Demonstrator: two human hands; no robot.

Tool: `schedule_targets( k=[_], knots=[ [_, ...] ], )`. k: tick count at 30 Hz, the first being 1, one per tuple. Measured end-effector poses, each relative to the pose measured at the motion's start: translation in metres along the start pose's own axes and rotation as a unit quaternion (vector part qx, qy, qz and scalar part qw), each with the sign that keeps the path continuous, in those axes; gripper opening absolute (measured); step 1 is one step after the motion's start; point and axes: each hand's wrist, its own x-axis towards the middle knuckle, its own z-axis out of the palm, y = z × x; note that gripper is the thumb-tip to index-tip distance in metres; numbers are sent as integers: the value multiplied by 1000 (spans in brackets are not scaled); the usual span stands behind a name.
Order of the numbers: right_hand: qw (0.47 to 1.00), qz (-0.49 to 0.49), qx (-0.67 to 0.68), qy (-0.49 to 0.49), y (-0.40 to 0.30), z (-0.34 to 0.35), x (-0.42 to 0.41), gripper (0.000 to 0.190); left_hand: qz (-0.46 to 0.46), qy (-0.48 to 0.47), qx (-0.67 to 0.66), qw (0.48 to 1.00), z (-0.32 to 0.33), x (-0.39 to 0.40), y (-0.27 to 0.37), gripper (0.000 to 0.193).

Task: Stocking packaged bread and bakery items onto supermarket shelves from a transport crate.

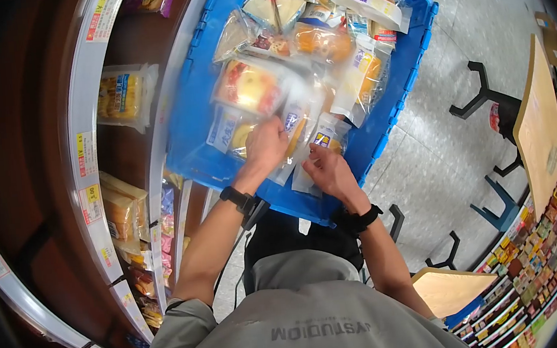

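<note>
In front of me is a blue plastic crate [183,148] filled with several wrapped bread and pastry packs. My left hand [268,144] is inside it with curled fingers, over a clear pack of round yellow pastry [241,136]. Just beyond that hand sits a blurred pack with a red and yellow top [250,86]. Against a small bread pack with a purple label [327,136], my right hand [331,171] has its fingers bent. A long white-ended bread pack [296,122] lies between the hands. Whether either hand grips a pack is unclear, as the fingertips are partly hidden.
On the left, store shelves with price tags [87,157] hold a wrapped pastry pack [122,96] and sliced bread [123,211]. To the right, wooden boards [537,124] on black legs stand on the grey tiled floor [418,160]. Shelves of small packets [533,255] line the far right.
</note>
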Motion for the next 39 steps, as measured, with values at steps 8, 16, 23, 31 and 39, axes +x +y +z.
schedule_targets(
  k=[8,16,23,31,39],
  knots=[
    [988,27,148,-24,-1,-26,-17,43,25,1,-188,982,-34,-20,3,15],
    [918,-14,395,3,-16,-73,-18,61,40,-36,-402,914,-76,-38,30,12],
    [859,-62,495,-114,-35,-80,-27,80,48,-83,-474,875,-64,-42,80,15],
    [797,-41,595,-97,-19,-69,-39,76,65,-96,-442,890,-55,-54,105,48],
    [809,12,586,-43,-7,-73,-49,44,38,-194,-519,832,-49,-52,84,63]
  ],
)
